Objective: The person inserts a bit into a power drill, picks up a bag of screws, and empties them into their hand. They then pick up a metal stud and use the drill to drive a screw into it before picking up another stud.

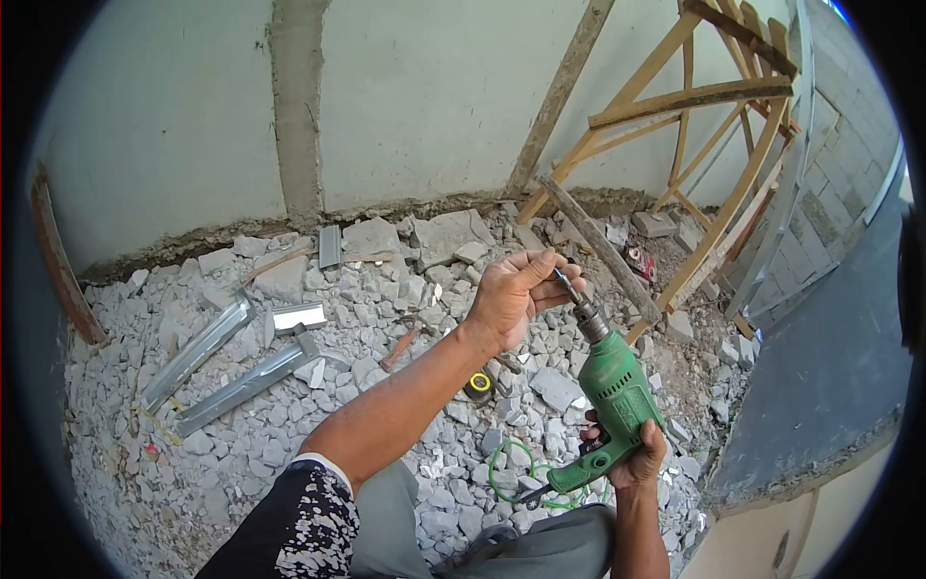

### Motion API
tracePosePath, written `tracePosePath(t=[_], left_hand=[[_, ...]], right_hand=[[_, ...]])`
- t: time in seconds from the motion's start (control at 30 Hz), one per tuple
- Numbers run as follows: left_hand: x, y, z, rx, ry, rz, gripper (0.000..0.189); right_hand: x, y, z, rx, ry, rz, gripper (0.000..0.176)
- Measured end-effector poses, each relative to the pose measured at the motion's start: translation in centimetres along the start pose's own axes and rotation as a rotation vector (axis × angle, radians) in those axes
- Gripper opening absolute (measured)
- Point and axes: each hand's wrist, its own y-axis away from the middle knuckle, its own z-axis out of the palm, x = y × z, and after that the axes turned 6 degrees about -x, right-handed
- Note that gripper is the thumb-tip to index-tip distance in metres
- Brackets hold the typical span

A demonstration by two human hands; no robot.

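Observation:
A green power drill (617, 391) points up and away from me, with its chuck (592, 323) at the upper end. My right hand (639, 458) is wrapped around the drill's lower body near the handle and trigger. At the chuck's tip, my left hand (511, 301) has its thumb and fingers closed around the slim bit (562, 277); part of the bit is hidden by the fingers. Below the drill, a green cord (511, 463) lies looped on the rubble.
Broken concrete rubble (328, 425) covers the ground. A hammer (400, 347) and a tape measure (478, 386) lie on it. Metal channels (246, 381) rest at left. A wooden frame (690, 106) leans at upper right, with a plank (603, 251) at its foot. A wall (415, 96) stands ahead.

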Motion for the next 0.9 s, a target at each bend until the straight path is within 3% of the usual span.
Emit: tracePosePath(t=[0.1, 0.33, 0.63, 0.9], left_hand=[[-0.3, 0.4, 0.0, -0.031, 0.070, 0.021, 0.025], [-0.4, 0.6, -1.2, -0.036, -0.080, 0.049, 0.025], [-0.9, 0.6, -2.3, 0.049, 0.009, -0.011, 0.028], [-1.5, 0.5, -1.4, -0.049, -0.004, 0.008, 0.024]], right_hand=[[0.4, 0.1, -0.3, -0.028, -0.030, 0.003, 0.092], [2.0, 0.1, -0.2, -0.005, -0.062, -0.013, 0.090], [2.5, -0.8, -0.1, 0.012, -0.058, -0.006, 0.090], [2.2, -0.7, -1.3, -0.027, -0.095, 0.006, 0.089]])
